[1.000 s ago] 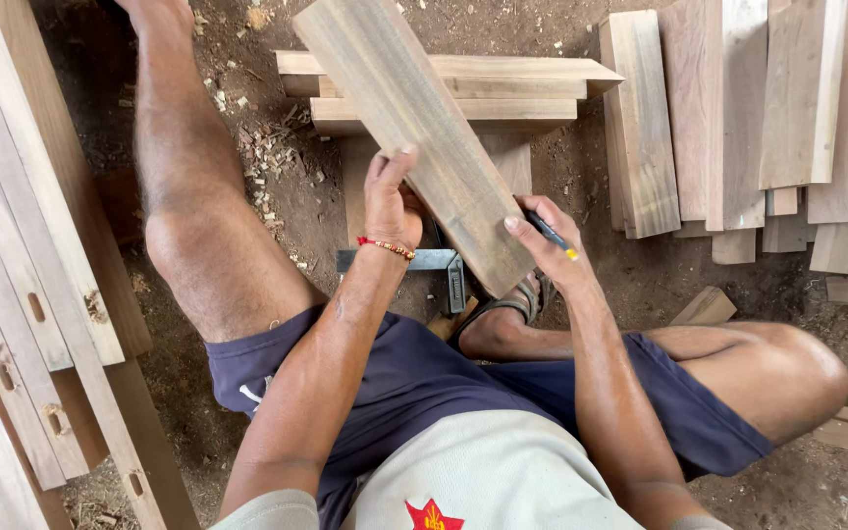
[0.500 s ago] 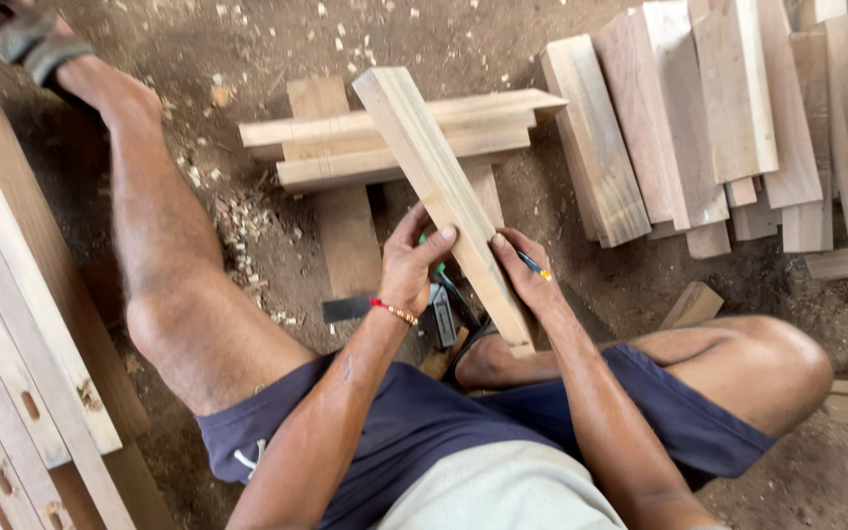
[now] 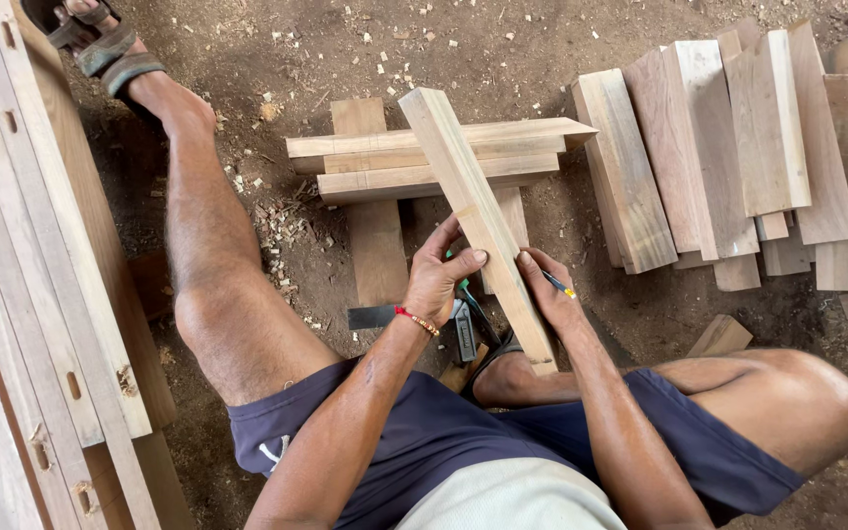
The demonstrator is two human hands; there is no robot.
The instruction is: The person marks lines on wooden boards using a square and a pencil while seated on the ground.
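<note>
Both hands steady the plank [image 3: 478,221] on edge: left hand [image 3: 441,280] clenched on it, right hand [image 3: 547,294] grasping a pencil [image 3: 558,286] beside that grip, seemingly poised for marking.

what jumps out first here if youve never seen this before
In the middle, the left hand and right hand grip a slanted wooden board, the right also holding a pencil. Behind it lie crossed boards on the dirt floor; a stack of short planks sits at right, long mortised rails at left.
</note>
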